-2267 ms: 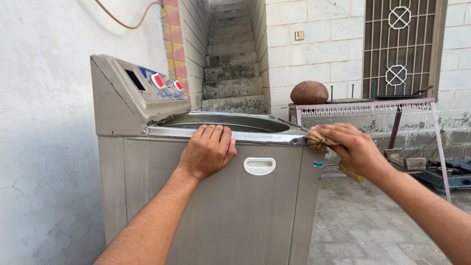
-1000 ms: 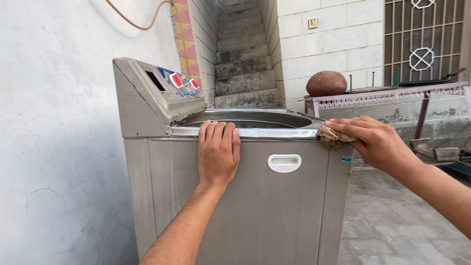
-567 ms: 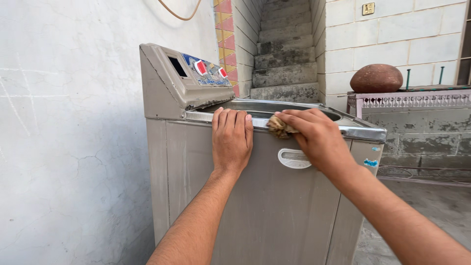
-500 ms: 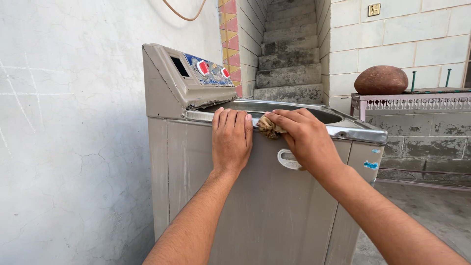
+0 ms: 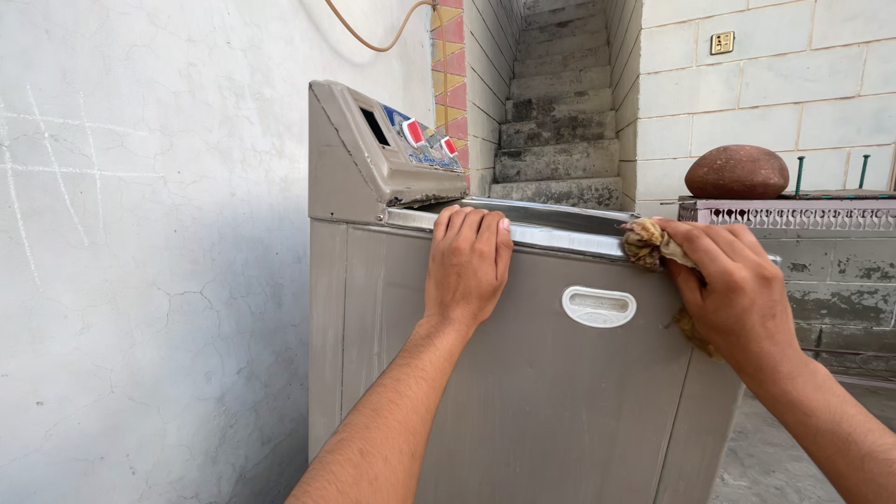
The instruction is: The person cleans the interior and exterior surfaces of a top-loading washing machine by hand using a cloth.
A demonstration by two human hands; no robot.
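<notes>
The right hand (image 5: 737,294), clamped on a crumpled rag (image 5: 644,245), is sliding back rightward along the metal rim (image 5: 560,239) of the washing machine (image 5: 523,392), wiping another stretch, while the left hand (image 5: 467,266) is staying flat over the rim, gripping nothing.

The washer (image 5: 523,392) stands on the floor (image 5: 793,457) against the wall. On its front rim lie a hand (image 5: 467,266) and, toward the right corner, a rag (image 5: 644,245).

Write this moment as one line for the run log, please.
left hand: flat on washing machine rim | right hand: pressing rag on rim
</notes>
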